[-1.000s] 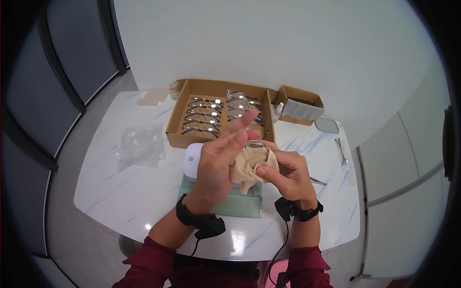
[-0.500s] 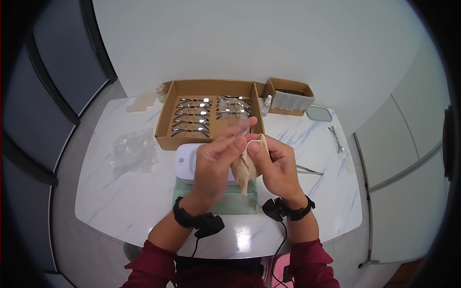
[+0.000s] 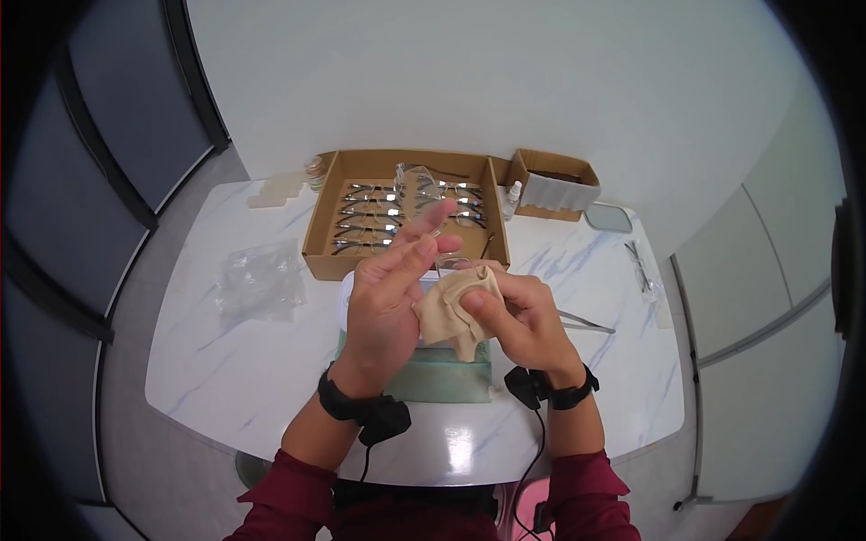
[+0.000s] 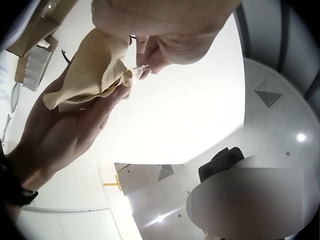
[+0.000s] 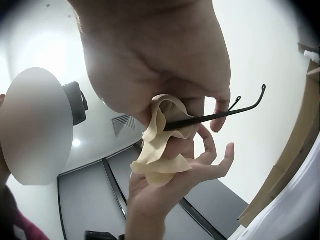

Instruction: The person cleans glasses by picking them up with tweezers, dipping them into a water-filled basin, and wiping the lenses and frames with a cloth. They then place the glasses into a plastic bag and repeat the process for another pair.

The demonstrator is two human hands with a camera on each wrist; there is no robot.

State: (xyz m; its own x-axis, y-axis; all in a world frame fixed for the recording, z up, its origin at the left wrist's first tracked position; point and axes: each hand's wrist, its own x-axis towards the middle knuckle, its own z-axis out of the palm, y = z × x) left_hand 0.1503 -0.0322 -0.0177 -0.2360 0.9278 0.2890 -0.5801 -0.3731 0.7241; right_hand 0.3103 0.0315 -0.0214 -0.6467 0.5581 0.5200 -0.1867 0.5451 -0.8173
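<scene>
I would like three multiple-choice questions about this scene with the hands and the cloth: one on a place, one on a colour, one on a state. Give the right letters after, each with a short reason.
1. Where does the open brown cardboard box of eyeglasses stand?
A. on the floor
B. on the white marble table, beyond the hands
C. on the person's lap

2. What colour is the soft cleaning cloth?
A. beige
B. blue
C. black

3. How does the right hand hold the cloth?
A. it lies flat beneath it
B. it does not touch it
C. its fingers pinch it around a thin dark eyeglass temple

Answers:
1 B: the cardboard box rests on the marble table, past both hands.
2 A: the cloth looks beige in all three views.
3 C: the right hand pinches the cloth on the eyeglass temple, while the left hand holds its fingers straight.
</scene>
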